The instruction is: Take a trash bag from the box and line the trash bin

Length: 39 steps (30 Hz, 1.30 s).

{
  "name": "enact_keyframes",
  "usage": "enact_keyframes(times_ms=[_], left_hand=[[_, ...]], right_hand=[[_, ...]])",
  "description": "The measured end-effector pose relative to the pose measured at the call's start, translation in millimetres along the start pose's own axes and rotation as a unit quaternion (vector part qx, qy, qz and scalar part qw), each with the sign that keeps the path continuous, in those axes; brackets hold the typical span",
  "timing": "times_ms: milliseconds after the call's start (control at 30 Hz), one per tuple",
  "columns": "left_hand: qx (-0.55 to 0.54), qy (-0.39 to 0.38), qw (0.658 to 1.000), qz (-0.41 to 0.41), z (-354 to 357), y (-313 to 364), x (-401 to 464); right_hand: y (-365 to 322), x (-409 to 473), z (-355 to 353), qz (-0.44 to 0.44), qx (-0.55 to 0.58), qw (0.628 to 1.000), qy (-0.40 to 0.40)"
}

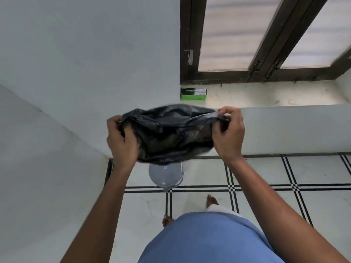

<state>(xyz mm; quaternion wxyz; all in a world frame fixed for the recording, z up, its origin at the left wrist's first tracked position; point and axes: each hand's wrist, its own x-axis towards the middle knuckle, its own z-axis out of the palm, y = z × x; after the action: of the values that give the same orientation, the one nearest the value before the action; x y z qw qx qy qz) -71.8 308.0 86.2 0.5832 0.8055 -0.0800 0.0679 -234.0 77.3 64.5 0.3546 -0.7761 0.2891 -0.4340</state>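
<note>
The left hand (121, 139) is gripping the left edge of the black trash bag (169, 133), whose long axis is running left to right, mouth facing up. The right hand (228, 131) is pinching its right edge. The trash bin (165, 176) is standing on the floor directly below, the green box (193, 93) sitting on the sill beyond.
</note>
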Motion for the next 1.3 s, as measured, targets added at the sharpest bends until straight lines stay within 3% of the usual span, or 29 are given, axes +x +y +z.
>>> enact_keyframes(times_ms=[100, 167, 200, 233, 267, 300, 333, 367, 400, 433, 533, 633, 700, 767, 867, 1000, 1100, 1167, 1233, 1300], left_hand=[[0.006, 0.040, 0.986, 0.161, -13.9, 6.5, -5.9], [0.106, -0.038, 0.970, 0.216, -15.2, -14.6, -9.8], [0.182, -0.124, 0.954, 0.205, -14.1, -32.6, -8.4], [0.283, -0.241, 0.916, 0.152, -12.3, -52.9, -6.3], [0.399, -0.370, 0.836, 0.075, -12.9, -72.8, -8.0], [0.483, -0.485, 0.729, 0.003, -15.0, -90.2, -11.4], [0.516, -0.572, 0.635, -0.060, -21.1, -104.4, -19.5], [0.508, -0.622, 0.586, -0.107, -27.2, -114.2, -27.9], [0.479, -0.635, 0.588, -0.147, -34.8, -121.4, -34.1], [0.441, -0.629, 0.614, -0.178, -39.7, -127.2, -39.7], [0.346, -0.567, 0.713, -0.224, -44.8, -125.8, -40.0], [0.250, -0.466, 0.812, -0.246, -42.5, -111.1, -32.8], [0.179, -0.394, 0.860, -0.272, -38.5, -95.8, -26.2], [0.110, -0.340, 0.881, -0.310, -36.8, -83.1, -20.5], [0.000, -0.305, 0.879, -0.368, -37.9, -70.0, -16.8], [-0.027, -0.301, 0.870, -0.389, -36.7, -60.9, -19.9], [0.076, -0.343, 0.871, -0.344, -33.8, -55.7, -19.0], [0.119, -0.329, 0.896, -0.275, -26.8, -41.1, -18.9], [0.119, -0.230, 0.955, -0.142, -16.7, -6.4, -23.3], [0.052, -0.061, 0.995, 0.060, -12.4, 36.1, -29.6]], right_hand=[[-14.8, -7.8, -1.9, -0.093, 0.027, 0.995, 0.036], [-5.1, -23.5, 6.1, -0.098, -0.072, 0.992, -0.030], [5.5, -31.2, 10.7, -0.059, -0.145, 0.980, -0.123], [17.9, -38.9, 14.7, 0.008, -0.235, 0.936, -0.262], [27.2, -50.3, 16.7, 0.079, -0.326, 0.843, -0.420], [34.0, -61.7, 16.2, 0.133, -0.378, 0.728, -0.557], [38.5, -75.9, 12.9, 0.176, -0.386, 0.627, -0.653], [42.0, -87.2, 8.4, 0.207, -0.371, 0.569, -0.704], [42.9, -95.8, 4.5, 0.241, -0.340, 0.559, -0.717], [44.5, -102.4, 0.7, 0.270, -0.304, 0.578, -0.708], [47.5, -109.4, -0.2, 0.302, -0.215, 0.676, -0.636], [45.5, -104.5, 6.3, 0.299, -0.151, 0.794, -0.508], [36.9, -96.7, 9.3, 0.321, -0.084, 0.844, -0.422], [27.0, -87.9, 9.3, 0.364, 0.007, 0.864, -0.349], [15.6, -75.0, 3.7, 0.431, 0.091, 0.860, -0.256], [17.4, -63.9, -11.0, 0.455, 0.124, 0.845, -0.251], [20.7, -52.9, -21.8, 0.464, 0.082, 0.828, -0.306], [17.4, -42.1, -25.3, 0.434, 0.044, 0.845, -0.309], [3.2, -29.5, -28.1, 0.347, 0.059, 0.905, -0.241], [-20.2, -18.9, -35.8, 0.190, 0.141, 0.965, -0.109]])
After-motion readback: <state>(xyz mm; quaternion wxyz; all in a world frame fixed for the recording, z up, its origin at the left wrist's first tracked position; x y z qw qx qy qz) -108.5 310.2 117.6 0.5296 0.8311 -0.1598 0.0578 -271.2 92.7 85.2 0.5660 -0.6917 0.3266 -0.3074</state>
